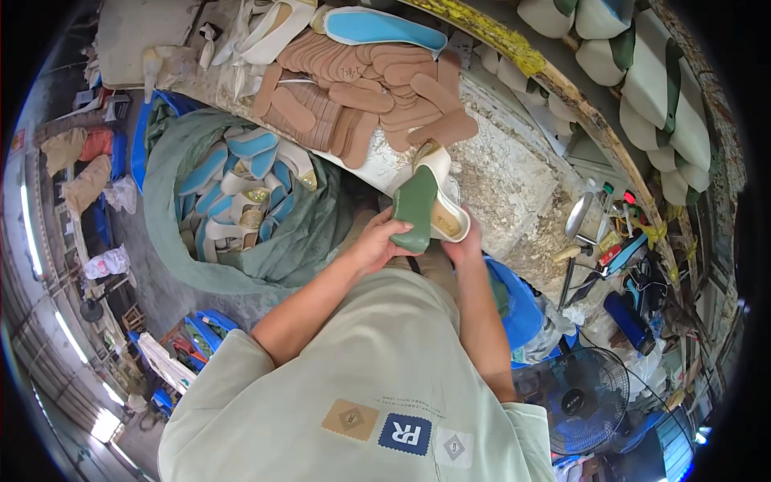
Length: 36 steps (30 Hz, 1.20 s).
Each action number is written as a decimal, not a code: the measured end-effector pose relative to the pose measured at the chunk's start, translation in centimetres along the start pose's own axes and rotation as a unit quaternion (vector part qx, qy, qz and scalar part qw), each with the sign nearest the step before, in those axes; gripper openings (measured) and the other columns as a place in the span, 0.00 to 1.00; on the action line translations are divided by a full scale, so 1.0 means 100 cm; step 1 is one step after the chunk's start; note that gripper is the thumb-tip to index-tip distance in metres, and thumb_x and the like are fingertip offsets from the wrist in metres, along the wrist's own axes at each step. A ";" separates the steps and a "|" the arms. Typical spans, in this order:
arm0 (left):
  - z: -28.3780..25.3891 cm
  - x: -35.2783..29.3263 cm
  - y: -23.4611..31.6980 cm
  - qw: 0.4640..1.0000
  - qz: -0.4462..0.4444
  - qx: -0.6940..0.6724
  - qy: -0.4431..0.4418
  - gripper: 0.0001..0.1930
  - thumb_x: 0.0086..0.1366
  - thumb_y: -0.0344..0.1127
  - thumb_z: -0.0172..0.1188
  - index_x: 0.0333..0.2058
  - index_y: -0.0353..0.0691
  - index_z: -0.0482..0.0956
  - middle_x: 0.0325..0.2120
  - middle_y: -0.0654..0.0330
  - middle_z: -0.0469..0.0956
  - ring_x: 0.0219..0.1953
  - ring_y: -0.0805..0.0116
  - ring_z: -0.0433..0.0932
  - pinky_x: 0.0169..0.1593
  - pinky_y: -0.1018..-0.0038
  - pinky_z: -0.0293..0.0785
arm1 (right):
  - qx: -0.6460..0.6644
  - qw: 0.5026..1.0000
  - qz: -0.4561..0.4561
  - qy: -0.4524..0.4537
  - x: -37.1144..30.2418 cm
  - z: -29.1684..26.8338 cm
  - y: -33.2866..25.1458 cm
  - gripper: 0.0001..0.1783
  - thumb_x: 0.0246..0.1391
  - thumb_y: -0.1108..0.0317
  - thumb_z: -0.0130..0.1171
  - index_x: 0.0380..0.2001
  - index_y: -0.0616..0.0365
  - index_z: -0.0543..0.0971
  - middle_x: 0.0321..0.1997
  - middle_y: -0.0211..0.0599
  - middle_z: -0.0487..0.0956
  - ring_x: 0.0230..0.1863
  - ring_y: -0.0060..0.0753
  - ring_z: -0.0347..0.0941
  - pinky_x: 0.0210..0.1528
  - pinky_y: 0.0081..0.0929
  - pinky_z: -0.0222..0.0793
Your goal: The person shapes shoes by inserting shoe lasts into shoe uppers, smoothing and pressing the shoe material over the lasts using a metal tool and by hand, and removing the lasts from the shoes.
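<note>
The workpiece is a white shoe (447, 197) paired with a green block (414, 215), both held in front of the person's torso at the near edge of the workbench (514, 177). The shoe's toe points away from the person; its open heel end faces the person, exposing a tan insole with a printed mark. The block lies against the left side of the shoe and partly covers it. The left hand (376, 243) grasps the lower left part of the block, thumb on the visible face. The right hand (467, 241) grips the shoe at its heel end. Directly beyond the workpiece, a pile of brown sole-shaped pieces (349, 96) covers part of the bench, mostly in overlapping rows. A blue-faced shoe (385, 29) lies at the far side of this pile. To the left of the hands, a green sack (169, 233) stands open, filled with white shoes (241, 201) showing blue and gold surfaces. To the right, beyond the bench, a curved rail (570, 92) with yellow material on it borders a group of white-and-green shoe forms (646, 80). A blue bottle (629, 321) and a fan (574, 402) are located at the lower right.
</note>
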<state>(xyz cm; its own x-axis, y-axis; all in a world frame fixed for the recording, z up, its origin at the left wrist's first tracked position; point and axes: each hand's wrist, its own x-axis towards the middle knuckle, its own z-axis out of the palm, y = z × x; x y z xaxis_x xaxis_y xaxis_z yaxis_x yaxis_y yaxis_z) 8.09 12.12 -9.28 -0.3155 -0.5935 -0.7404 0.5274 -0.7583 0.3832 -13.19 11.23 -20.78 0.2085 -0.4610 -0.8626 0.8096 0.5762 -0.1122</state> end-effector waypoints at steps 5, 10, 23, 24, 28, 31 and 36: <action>0.026 -0.037 0.028 0.971 -0.216 -0.013 -0.098 0.22 0.70 0.40 0.55 0.59 0.37 0.66 0.45 0.51 0.81 0.46 0.50 0.83 0.49 0.60 0.79 | -0.070 0.984 0.139 -0.087 -0.034 0.052 -0.058 0.22 0.66 0.56 0.45 0.46 0.67 0.77 0.47 0.52 0.81 0.48 0.48 0.79 0.56 0.45 0.73; 0.049 -0.075 0.054 0.929 -0.188 0.216 -0.235 0.13 0.69 0.43 0.59 0.40 0.37 0.77 0.32 0.57 0.84 0.36 0.66 0.83 0.39 0.70 0.77 | -0.163 0.959 0.195 -0.130 -0.095 0.108 -0.091 0.21 0.62 0.57 0.50 0.45 0.66 0.78 0.42 0.48 0.83 0.41 0.44 0.82 0.47 0.41 0.79; 0.097 -0.060 0.077 0.706 0.082 0.673 -0.207 0.48 0.54 0.62 0.66 0.67 0.42 0.59 0.43 0.38 0.80 0.50 0.42 0.78 0.55 0.57 0.71 | -0.331 0.936 -0.095 -0.076 -0.176 0.114 -0.055 0.22 0.66 0.53 0.49 0.47 0.63 0.74 0.42 0.42 0.80 0.44 0.34 0.77 0.50 0.32 0.74; 0.086 -0.054 0.060 0.741 0.105 0.642 -0.165 0.41 0.59 0.60 0.61 0.64 0.40 0.65 0.43 0.37 0.80 0.48 0.42 0.79 0.53 0.56 0.72 | -0.359 0.901 -0.244 0.000 -0.178 0.097 -0.048 0.24 0.66 0.50 0.48 0.48 0.62 0.74 0.44 0.42 0.79 0.47 0.34 0.75 0.50 0.33 0.72; 0.077 -0.052 0.053 0.739 0.088 0.661 -0.093 0.27 0.66 0.53 0.53 0.49 0.33 0.79 0.40 0.36 0.80 0.44 0.43 0.81 0.50 0.56 0.73 | -0.542 0.761 -0.353 0.051 -0.216 0.081 -0.024 0.41 0.51 0.46 0.68 0.58 0.63 0.66 0.59 0.47 0.70 0.58 0.41 0.68 0.51 0.38 0.69; 0.062 -0.050 0.042 0.765 0.054 0.639 -0.064 0.26 0.62 0.50 0.54 0.43 0.29 0.82 0.39 0.35 0.80 0.43 0.43 0.81 0.50 0.56 0.73 | -0.560 0.782 -0.270 0.035 -0.243 0.087 -0.018 0.61 0.36 0.46 0.78 0.67 0.64 0.56 0.65 0.57 0.62 0.61 0.49 0.66 0.58 0.42 0.68; 0.081 -0.046 0.029 0.686 -0.012 0.726 -0.052 0.23 0.59 0.48 0.56 0.40 0.31 0.84 0.37 0.39 0.82 0.42 0.44 0.82 0.48 0.57 0.75 | -0.547 0.831 -0.091 -0.030 -0.236 0.058 -0.024 0.71 0.31 0.49 0.81 0.71 0.65 0.47 0.68 0.65 0.57 0.62 0.53 0.64 0.62 0.45 0.66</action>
<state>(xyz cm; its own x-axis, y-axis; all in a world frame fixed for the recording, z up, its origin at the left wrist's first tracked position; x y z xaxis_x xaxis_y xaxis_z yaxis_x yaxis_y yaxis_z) 4.66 10.47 -0.33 -0.4056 -0.5353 -0.7409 -0.7961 -0.1914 0.5741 -16.90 16.82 2.75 0.1917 -0.6215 -0.7596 -0.1468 0.7471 -0.6483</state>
